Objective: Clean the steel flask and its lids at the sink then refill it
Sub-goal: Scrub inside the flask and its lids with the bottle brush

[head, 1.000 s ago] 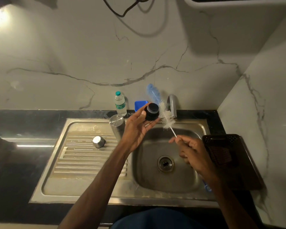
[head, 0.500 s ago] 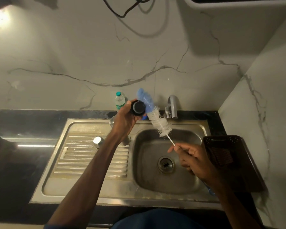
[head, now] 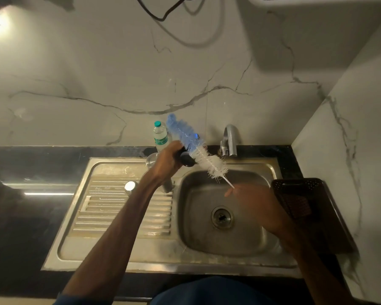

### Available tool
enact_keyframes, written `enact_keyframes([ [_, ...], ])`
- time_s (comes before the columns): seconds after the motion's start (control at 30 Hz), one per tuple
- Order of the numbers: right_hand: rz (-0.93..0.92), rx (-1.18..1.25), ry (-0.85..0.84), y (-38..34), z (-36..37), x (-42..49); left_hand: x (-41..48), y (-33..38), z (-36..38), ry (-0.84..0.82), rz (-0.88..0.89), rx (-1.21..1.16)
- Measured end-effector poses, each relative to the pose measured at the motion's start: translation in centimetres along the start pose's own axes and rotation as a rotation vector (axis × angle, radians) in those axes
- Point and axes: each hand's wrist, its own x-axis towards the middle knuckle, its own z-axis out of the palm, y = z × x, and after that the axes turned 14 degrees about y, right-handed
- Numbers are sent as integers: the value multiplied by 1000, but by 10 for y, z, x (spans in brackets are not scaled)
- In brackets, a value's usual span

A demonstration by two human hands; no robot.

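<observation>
One black inner lid (head: 187, 159) is the item under work, gripped in the left hand (head: 169, 158) above the back-left rim of the sink (head: 246, 243); fingers wrapped around it, so most of its body is hidden. The bottle brush (head: 198, 148) crosses it directly: white bristles touching the lid's right side, blue tip past it toward the wall. Brush long axis runs diagonally, from upper left (blue end) down to lower right, where the thin white stem enters the right hand (head: 255, 205). That hand is motion-blurred; it appears closed on the stem, but the finger positions cannot be read with confidence.

Key relation: lid lies up and left of the right-hand fingers, along the brush axis. Judgement: a scrubbing stroke would run along that same diagonal, with the left hand holding the lid as the fixed point.

Steel flask body (head: 154, 160) stands upright just behind the left wrist, partly hidden. Steel outer cap (head: 130, 186) rests on the drainboard, well apart from both hands. Plastic water bottle (head: 160, 136) and tap (head: 229, 139) at the back wall; no water seen running. Dark tray (head: 299, 194) to the right of the basin.
</observation>
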Motion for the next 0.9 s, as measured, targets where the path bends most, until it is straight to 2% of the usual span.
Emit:
enact_keyframes([
  [0.1, 14, -19, -5, 4, -6, -3, 6, 8, -8, 53, -22, -48],
  [0.2, 5, -18, -20, 4, -7, -2, 2, 6, -7, 3, 51, 107],
  [0.3, -44, -47, -1, 2, -2, 9, 3, -6, 3, -72, 31, 211],
  [0.5, -1, -50, 52, 34, -13, 2, 13, 0, 1, 146, 15, -147],
  [0.73, -50, -20, 130, 17, -2, 21, -2, -21, 21, 28, 56, -302],
  [0.9, -18, -25, 128, 25, 2, 11, 5, -14, 12, 139, 107, -326],
])
